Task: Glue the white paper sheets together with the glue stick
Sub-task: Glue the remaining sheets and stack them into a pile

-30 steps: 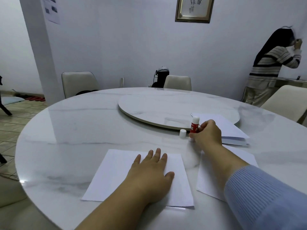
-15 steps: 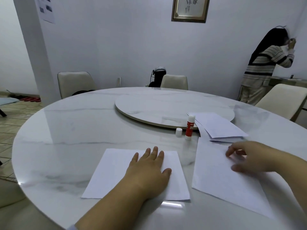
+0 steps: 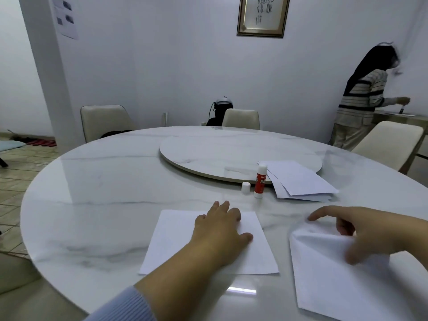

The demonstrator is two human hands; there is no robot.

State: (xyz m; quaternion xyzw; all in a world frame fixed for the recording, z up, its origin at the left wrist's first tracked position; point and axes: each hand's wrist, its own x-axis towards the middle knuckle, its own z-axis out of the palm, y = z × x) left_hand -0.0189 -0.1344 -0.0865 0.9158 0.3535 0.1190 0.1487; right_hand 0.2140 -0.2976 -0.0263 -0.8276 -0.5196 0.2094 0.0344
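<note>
A white paper sheet (image 3: pixel 172 237) lies flat near the table's front edge, and my left hand (image 3: pixel 220 232) rests on it with fingers spread flat. To the right, my right hand (image 3: pixel 368 230) pinches the far edge of a second white sheet (image 3: pixel 331 283) and lifts that edge off the table, so the paper bends. A red and white glue stick (image 3: pixel 260 181) stands upright and uncapped beyond both hands, with its white cap (image 3: pixel 245 188) beside it on the left. Neither hand touches the glue stick.
A stack of white sheets (image 3: pixel 301 179) lies right of the glue stick, partly on the round turntable (image 3: pixel 220 156) in the middle of the marble table (image 3: pixel 104 193). Chairs ring the table. A person in a striped top (image 3: pixel 361 100) stands at the back right.
My right hand let go of the glue stick, came back toward me to the right sheet and has now lifted its far edge. My left hand stayed on the left sheet.
</note>
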